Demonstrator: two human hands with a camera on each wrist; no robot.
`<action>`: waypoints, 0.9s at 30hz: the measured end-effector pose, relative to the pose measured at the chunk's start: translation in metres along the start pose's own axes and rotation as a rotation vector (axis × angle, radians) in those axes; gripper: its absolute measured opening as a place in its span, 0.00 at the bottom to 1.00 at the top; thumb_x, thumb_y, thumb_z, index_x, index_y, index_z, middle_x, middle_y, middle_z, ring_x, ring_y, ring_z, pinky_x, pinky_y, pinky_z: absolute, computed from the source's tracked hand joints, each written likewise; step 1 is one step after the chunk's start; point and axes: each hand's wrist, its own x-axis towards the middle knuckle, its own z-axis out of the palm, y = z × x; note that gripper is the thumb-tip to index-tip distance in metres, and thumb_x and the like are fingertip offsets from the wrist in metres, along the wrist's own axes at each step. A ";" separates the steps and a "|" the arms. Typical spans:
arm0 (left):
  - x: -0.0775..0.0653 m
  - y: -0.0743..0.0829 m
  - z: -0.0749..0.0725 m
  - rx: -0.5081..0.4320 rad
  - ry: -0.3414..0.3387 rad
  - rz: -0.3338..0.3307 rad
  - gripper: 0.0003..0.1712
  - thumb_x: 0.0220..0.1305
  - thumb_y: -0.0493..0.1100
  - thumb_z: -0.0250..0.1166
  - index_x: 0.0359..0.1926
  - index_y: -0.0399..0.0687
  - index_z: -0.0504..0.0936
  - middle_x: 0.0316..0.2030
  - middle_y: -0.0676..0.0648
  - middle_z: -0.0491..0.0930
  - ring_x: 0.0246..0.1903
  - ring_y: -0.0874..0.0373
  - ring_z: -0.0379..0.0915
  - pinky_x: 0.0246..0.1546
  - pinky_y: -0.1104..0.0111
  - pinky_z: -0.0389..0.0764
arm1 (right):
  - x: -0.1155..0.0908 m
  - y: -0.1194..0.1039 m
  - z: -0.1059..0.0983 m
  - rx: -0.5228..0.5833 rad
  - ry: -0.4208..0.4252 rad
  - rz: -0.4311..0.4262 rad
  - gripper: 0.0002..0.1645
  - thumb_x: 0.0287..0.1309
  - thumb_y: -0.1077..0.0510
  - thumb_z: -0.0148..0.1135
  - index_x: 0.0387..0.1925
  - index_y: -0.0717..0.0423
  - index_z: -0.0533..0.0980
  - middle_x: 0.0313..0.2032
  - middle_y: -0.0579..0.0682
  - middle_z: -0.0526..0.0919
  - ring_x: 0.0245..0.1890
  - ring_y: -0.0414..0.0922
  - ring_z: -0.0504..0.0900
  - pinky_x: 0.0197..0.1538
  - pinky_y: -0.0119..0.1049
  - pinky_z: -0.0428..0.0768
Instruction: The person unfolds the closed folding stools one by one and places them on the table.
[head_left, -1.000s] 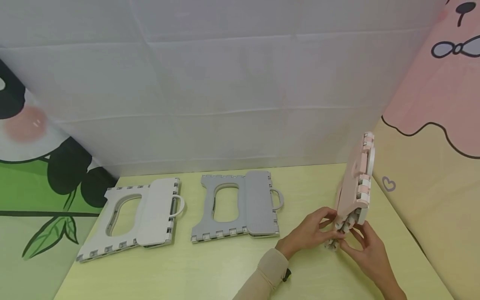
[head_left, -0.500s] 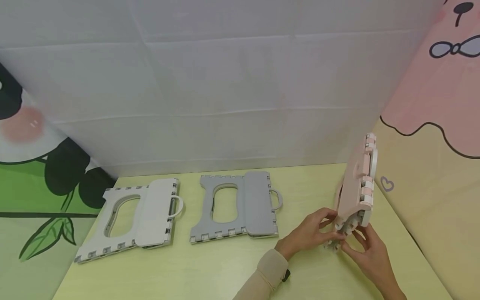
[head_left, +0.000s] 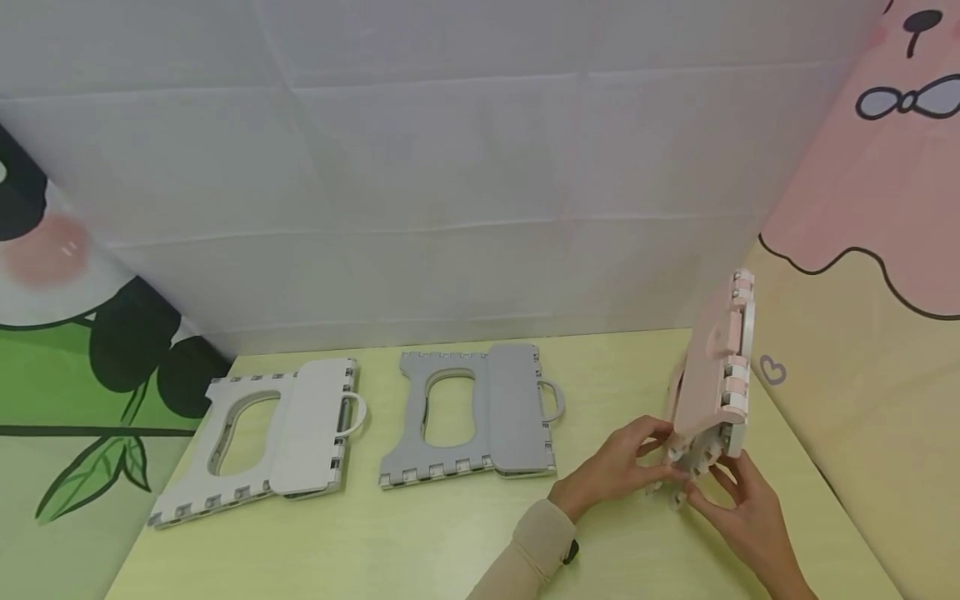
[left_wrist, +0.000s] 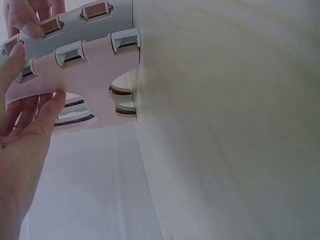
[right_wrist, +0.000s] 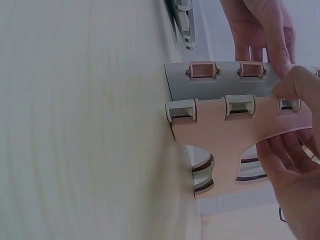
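Note:
A pink and light-grey folding step stool (head_left: pixel 705 367) stands on edge at the right of the table, its two leg sides slightly apart at the near end. On its left side, my left hand (head_left: pixel 615 462) grips one leg panel, thumb along the hinged edge. The left wrist view shows that hand's fingers (left_wrist: pixel 31 112) reaching into the panel's cutout. My right hand (head_left: pixel 742 517) holds the other leg panel from the right. In the right wrist view, its fingers (right_wrist: pixel 287 150) also go into a cutout. The panels hide parts of both hands.
A grey folded step stool (head_left: pixel 521 408) lies flat in the middle of the yellow table (head_left: pixel 360 550). Left of it lies a white folded step stool (head_left: pixel 311 425). A white cloth backdrop (head_left: pixel 450 167) hangs behind, with a printed curtain (head_left: pixel 847 375) along the right side.
The pink stool's leg panels have spread a little wider apart at the near end, both hands still gripping them. The two folded stools have stayed put.

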 end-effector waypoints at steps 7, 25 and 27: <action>0.000 -0.003 0.000 0.007 0.026 0.049 0.31 0.62 0.31 0.72 0.64 0.34 0.70 0.60 0.41 0.75 0.63 0.63 0.71 0.63 0.76 0.71 | -0.001 0.002 -0.003 -0.042 0.002 0.013 0.50 0.42 0.83 0.73 0.69 0.67 0.66 0.61 0.29 0.71 0.58 0.25 0.72 0.58 0.18 0.73; -0.005 -0.007 -0.003 0.010 0.060 0.053 0.31 0.63 0.32 0.73 0.64 0.36 0.71 0.59 0.42 0.75 0.62 0.63 0.72 0.62 0.74 0.73 | -0.003 0.001 -0.006 -0.053 0.034 0.025 0.44 0.44 0.82 0.73 0.65 0.71 0.67 0.56 0.29 0.73 0.56 0.24 0.73 0.56 0.17 0.73; -0.005 -0.008 -0.003 0.007 0.058 0.051 0.31 0.63 0.32 0.73 0.64 0.36 0.71 0.59 0.42 0.75 0.62 0.63 0.72 0.62 0.74 0.73 | -0.004 0.002 -0.007 -0.059 0.034 0.030 0.44 0.44 0.82 0.73 0.65 0.71 0.67 0.56 0.29 0.73 0.56 0.23 0.73 0.56 0.16 0.73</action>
